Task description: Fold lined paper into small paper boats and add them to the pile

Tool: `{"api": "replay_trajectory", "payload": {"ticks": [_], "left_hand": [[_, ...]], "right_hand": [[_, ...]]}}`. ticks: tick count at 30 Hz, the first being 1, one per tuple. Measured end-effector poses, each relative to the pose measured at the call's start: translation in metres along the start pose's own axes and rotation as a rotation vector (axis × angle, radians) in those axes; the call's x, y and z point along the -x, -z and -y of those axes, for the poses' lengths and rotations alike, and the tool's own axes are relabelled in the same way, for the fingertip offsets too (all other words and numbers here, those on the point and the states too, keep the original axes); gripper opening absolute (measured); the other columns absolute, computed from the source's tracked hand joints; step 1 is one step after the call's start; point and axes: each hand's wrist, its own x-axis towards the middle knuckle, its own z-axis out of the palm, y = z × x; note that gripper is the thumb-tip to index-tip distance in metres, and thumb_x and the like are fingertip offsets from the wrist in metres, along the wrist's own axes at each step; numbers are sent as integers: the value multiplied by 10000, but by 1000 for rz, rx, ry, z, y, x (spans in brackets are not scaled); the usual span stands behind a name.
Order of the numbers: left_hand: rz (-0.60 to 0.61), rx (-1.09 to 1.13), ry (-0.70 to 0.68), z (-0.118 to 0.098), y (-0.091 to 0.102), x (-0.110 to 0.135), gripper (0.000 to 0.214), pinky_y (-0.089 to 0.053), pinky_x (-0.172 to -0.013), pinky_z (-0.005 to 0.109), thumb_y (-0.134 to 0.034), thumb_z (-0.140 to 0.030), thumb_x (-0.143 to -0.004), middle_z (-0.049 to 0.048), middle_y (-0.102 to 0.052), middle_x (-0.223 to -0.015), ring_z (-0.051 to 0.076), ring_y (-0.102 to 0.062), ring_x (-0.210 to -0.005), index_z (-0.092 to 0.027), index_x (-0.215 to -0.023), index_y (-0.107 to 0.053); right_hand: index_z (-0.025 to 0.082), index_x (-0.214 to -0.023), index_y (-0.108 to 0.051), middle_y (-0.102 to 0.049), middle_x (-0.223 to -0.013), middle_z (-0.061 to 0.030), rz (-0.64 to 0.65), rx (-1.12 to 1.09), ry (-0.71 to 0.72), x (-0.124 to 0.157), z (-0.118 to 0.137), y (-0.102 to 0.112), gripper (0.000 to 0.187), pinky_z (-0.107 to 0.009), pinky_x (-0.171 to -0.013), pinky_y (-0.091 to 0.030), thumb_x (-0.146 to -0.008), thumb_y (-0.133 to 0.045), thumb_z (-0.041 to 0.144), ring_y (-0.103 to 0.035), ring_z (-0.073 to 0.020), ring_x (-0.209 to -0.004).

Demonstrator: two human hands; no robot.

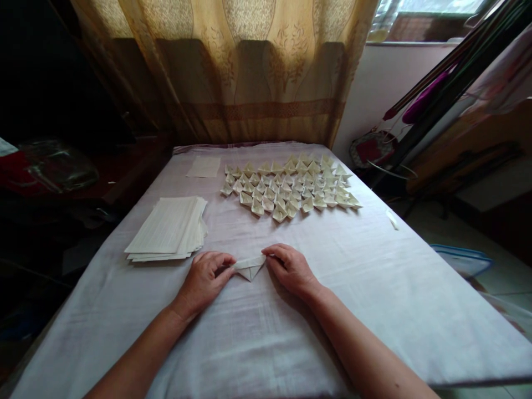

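A small piece of folded paper [250,267], with a band along its top and a point facing me, is stretched between my two hands just above or on the cloth. My left hand [208,277] pinches its left corner between thumb and fingers. On the other side, my right hand [291,269] pinches the right corner. A stack of paper sheets [166,227] lies just beyond my left hand. Farther back stand many small folded paper boats [286,188], packed in rows.
A white cloth [374,310] covers the table. One loose sheet [203,167] lies near the far left edge, and a small white scrap [392,220] near the right edge. A patterned curtain [257,83] hangs behind the table. A clear jar [62,166] stands off to the left.
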Motion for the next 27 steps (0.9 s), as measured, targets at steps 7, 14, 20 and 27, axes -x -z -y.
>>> {"api": "replay_trajectory", "payload": {"ticks": [7,14,20,27], "left_hand": [[-34,-3,33,-5,3,2,113,-494,-747,325,-607,-258,-828,-14,-726,-792,179,-652,-742,-245,-901,-693],[-63,23,5,-15,10,-4,143,-498,-750,308,-591,-270,-851,-4,-742,-832,180,-675,-778,-247,-929,-709],[55,8,112,-26,11,-16,139,-450,-657,249,-534,-302,-890,-27,-696,-718,154,-650,-678,-227,-833,-636],[62,-42,138,-26,8,-22,166,-410,-594,233,-490,-334,-894,-24,-675,-699,145,-631,-616,-223,-849,-605]], "right_hand": [[211,-999,-735,-767,-940,-44,83,-212,-140,1,6,9,248,-320,-814,-546,-872,-524,236,-711,-191,-862],[200,-850,-712,-731,-745,-8,23,-342,-161,2,10,7,150,-243,-625,-518,-855,-609,309,-661,-150,-651],[215,-835,-711,-745,-781,-39,-133,-136,3,0,10,7,130,-258,-699,-528,-879,-595,252,-675,-159,-693],[204,-868,-703,-690,-704,-1,-76,-291,-131,2,9,6,107,-218,-588,-476,-833,-629,272,-605,-125,-600]]}}
